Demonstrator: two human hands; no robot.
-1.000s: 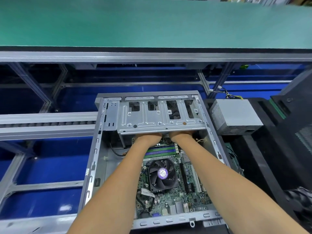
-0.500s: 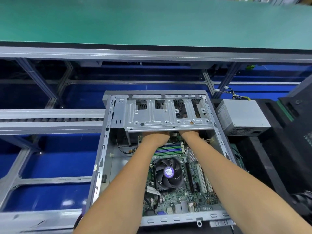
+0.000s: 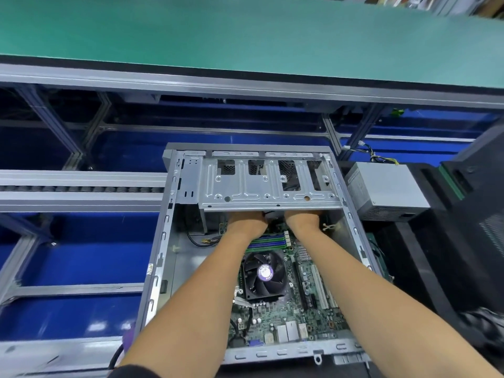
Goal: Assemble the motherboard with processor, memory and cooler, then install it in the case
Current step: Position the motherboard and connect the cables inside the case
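An open grey computer case (image 3: 156, 257) lies flat in front of me. The green motherboard (image 3: 297, 320) rests inside it, carrying a black cooler fan (image 3: 263, 276) with a purple label and green memory sticks (image 3: 268, 241) just beyond the fan. Both my forearms reach in over the board. My left hand (image 3: 246, 222) and my right hand (image 3: 302, 218) go under the metal drive cage (image 3: 268, 189) at the case's far end. Their fingers are hidden beneath the cage, so what they touch cannot be seen.
A grey power supply (image 3: 384, 189) with coloured wires sits right of the case on black foam (image 3: 425, 268). A roller conveyor rail (image 3: 79, 190) runs to the left. A green work surface (image 3: 245, 36) stretches across the back, above blue panels and aluminium framing.
The view has drifted slightly, so the case sits a bit further right in the frame. Both hands stay under the drive cage with no visible shift.
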